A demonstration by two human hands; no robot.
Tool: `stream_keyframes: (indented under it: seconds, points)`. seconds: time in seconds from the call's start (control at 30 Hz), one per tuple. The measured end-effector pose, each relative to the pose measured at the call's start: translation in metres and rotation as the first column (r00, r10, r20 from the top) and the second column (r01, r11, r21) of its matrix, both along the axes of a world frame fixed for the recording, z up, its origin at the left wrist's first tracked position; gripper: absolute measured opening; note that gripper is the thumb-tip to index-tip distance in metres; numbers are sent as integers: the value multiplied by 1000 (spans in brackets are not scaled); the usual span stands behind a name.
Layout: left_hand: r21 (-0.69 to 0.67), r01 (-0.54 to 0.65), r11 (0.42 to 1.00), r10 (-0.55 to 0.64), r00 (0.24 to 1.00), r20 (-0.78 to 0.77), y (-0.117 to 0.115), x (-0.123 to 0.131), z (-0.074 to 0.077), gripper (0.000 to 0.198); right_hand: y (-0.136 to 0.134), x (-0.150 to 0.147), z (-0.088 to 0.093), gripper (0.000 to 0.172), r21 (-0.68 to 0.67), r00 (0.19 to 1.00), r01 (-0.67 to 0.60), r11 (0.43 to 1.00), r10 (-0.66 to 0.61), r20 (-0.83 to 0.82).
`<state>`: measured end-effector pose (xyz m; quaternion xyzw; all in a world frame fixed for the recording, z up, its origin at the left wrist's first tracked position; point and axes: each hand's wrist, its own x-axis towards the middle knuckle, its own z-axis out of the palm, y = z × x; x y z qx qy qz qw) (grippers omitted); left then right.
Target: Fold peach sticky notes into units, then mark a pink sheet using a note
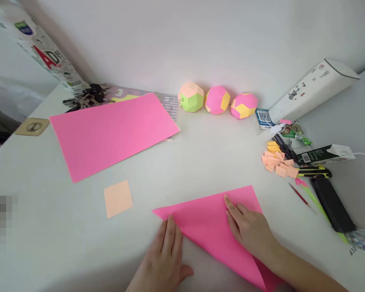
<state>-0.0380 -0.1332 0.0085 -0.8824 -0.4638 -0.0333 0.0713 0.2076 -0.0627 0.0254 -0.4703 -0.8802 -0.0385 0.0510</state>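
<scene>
A pink sheet folded into a triangle (207, 221) lies on the white table (200, 162) in front of me. My left hand (166, 259) lies flat with fingers together, its fingertips pressing the triangle's left corner. My right hand (249, 231) rests flat on top of the folded sheet, fingers stretched toward its upper fold. Neither hand grips anything. A larger pink sheet (112, 132) lies flat at the back left. A small peach square of paper (118, 198) lies between the two sheets.
Three folded paper balls (217, 100) stand against the wall. Small peach folded pieces (278, 162), a cutter, a green box (325, 154) and a black case (331, 205) crowd the right side. Keys (85, 97) lie at the back left.
</scene>
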Motion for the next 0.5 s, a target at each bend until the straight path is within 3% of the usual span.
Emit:
stream_keyframes:
  seconds: [0.5]
  points:
    - [-11,214,977,-213,976,53,5,11,14,64,-1,2,-6,40,-69,999,17,997,-20,-45]
